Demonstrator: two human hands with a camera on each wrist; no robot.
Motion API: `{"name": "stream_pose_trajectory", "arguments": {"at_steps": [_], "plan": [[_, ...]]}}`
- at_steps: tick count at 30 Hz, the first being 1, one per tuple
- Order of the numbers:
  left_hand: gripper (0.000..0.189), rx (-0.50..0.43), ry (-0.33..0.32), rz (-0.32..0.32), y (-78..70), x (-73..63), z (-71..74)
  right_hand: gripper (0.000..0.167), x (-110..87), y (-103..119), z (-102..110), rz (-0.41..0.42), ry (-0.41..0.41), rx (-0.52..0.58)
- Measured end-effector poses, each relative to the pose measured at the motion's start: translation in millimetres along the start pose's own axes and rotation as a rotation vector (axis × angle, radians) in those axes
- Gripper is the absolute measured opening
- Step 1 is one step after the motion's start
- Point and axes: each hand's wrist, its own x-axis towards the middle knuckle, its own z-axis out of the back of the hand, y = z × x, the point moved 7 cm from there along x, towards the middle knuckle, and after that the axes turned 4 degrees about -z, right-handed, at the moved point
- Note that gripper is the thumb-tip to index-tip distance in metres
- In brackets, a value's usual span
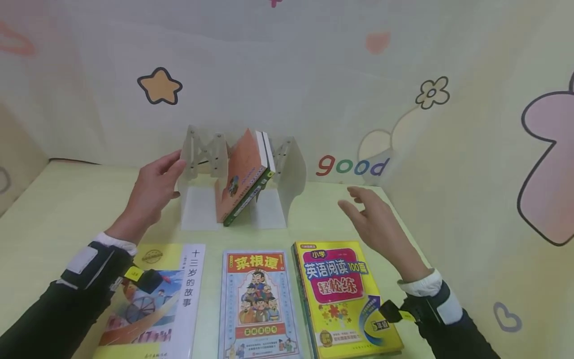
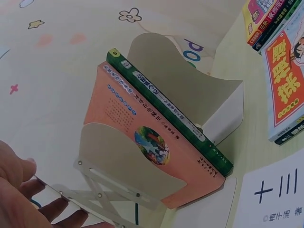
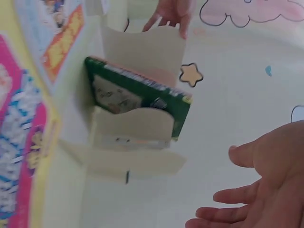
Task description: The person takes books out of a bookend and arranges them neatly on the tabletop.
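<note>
An expandable white bookend stand [image 1: 293, 172] with scissor links rises at the back of the table. Two books lean inside it: an orange one [image 1: 242, 174] and a green one [image 2: 171, 111], tilted together to the right. At the stand's left end panel [image 1: 186, 177], my left hand [image 1: 150, 187] touches the outer side, its fingers [image 2: 53, 209] fairly straight along the panel's edge. My right hand [image 1: 378, 224] hovers right of the stand, holding nothing, its fingers loosely extended toward the right end panel and apart from it.
Along the front of the table lie a book with a white spine strip [image 1: 190, 299], a blue-bordered book [image 1: 260, 304], and a stack topped by a yellow book [image 1: 345, 299]. Behind the stand hangs a pale printed backdrop [image 1: 278, 75], continuing along the right side.
</note>
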Motion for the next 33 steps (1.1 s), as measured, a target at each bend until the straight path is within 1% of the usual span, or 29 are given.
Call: {"name": "stream_pose_trajectory", "arguments": {"at_steps": [3, 7, 11, 14, 17, 21, 26, 29, 33], "plan": [[0.062, -0.002, -0.005, 0.003, 1.1, 1.2, 0.5, 0.057, 18.5, 23.9, 3.2, 0.066, -0.022, 0.056], [0.061, -0.014, -0.009, 0.001, 1.4, 1.6, -0.3, 0.053, 40.8, 53.1, -1.0, 0.131, -0.029, 0.126], [0.061, -0.011, -0.022, 0.003, 0.8, 0.8, -1.1, 0.055, 59.4, 75.7, -14.4, 0.145, -0.016, 0.173], [0.061, -0.006, -0.029, 0.010, 0.5, 0.2, -0.7, 0.057, 74.5, 87.0, -28.6, 0.147, -0.004, 0.210], [0.061, -0.008, -0.032, 0.018, 1.2, 0.1, 0.1, 0.057, 88.3, 94.6, -43.6, 0.142, 0.000, 0.255], [0.061, -0.016, -0.034, 0.017, 1.9, -0.4, 1.6, 0.060, 103.8, 101.8, -63.8, 0.140, 0.013, 0.277], [0.059, -0.018, -0.039, 0.014, 0.8, -0.7, 2.6, 0.068, 120.0, 104.5, -88.0, 0.166, 0.025, 0.293], [0.058, -0.024, -0.037, 0.013, 0.7, -0.8, 2.1, 0.067, 124.9, 104.3, -100.1, 0.187, 0.023, 0.287], [0.058, -0.029, -0.030, -0.005, -0.6, -2.1, 1.1, 0.059, 125.7, 104.4, -111.8, 0.222, 0.034, 0.281]]}}
